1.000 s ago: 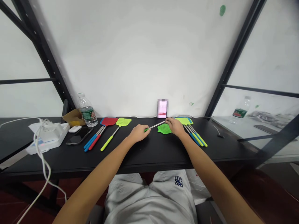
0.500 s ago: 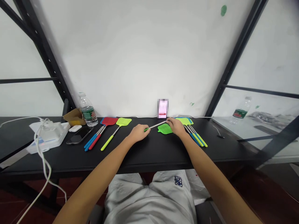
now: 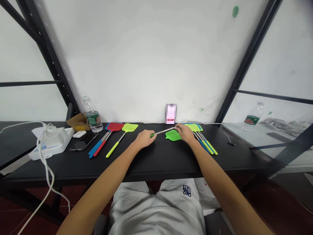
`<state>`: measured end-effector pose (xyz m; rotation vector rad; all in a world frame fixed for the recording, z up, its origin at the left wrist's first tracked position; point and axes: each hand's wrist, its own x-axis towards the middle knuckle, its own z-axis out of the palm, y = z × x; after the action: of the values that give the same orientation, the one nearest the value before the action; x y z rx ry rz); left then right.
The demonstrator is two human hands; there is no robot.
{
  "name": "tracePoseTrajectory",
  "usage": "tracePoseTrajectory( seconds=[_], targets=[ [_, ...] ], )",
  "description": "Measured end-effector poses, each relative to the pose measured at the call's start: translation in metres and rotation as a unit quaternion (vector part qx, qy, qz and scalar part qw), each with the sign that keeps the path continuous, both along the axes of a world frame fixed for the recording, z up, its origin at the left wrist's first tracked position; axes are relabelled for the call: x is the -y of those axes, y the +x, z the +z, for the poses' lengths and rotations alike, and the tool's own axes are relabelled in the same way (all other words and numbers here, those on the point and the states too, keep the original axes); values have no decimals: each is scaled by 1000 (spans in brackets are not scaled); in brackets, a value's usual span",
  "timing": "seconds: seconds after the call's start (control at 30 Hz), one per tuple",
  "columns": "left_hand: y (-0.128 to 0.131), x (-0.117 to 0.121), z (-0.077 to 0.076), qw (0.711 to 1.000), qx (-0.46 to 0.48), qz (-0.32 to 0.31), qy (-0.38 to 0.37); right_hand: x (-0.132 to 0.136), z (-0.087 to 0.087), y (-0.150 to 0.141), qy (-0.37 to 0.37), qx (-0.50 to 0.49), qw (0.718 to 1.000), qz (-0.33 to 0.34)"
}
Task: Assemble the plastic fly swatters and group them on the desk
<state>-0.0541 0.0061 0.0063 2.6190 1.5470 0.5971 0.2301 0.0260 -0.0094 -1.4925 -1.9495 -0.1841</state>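
Observation:
My left hand (image 3: pixel 145 138) is closed around the green grip of a fly swatter handle (image 3: pixel 165 130), a thin metal rod. The fingers of my right hand (image 3: pixel 185 132) pinch the rod's far end. Between my hands the rod slants slightly up to the right, above the black table. A bright green mesh swatter head (image 3: pixel 173 135) lies just below the rod, partly behind my right hand; I cannot tell whether it is joined to anything. A yellow-green fly swatter (image 3: pixel 119 142) lies left of my left hand. Several blue and yellow-green swatters (image 3: pixel 204 141) lie beside my right wrist.
Further left are a red swatter (image 3: pixel 107 137) over blue ones, a water bottle (image 3: pixel 93 117), a dark phone (image 3: pixel 84 141), a small cardboard box (image 3: pixel 78 122) and a white power strip (image 3: pixel 52 143) with cables. A lit phone (image 3: pixel 170 114) leans against the wall. A short cable (image 3: pixel 230 141) lies right.
Hardly anything differs: both hands keep their hold on the fly swatter handle in the same place. The view has shifted very slightly.

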Motion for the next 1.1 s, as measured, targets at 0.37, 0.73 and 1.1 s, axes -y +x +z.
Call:
tracePoseTrajectory(
  seconds=[0.37, 0.73, 1.1],
  targets=[
    [-5, -7, -3, 998, -40, 43, -5, 3, 3, -2, -20, -36, 998, 56],
    [-9, -14, -8, 996, -48, 77, -12, 8, 1, -11, -60, -73, 992, 83],
    [-9, -13, -7, 993, -47, 109, -7, 10, -1, -17, -60, -99, 989, 96]
  ],
)
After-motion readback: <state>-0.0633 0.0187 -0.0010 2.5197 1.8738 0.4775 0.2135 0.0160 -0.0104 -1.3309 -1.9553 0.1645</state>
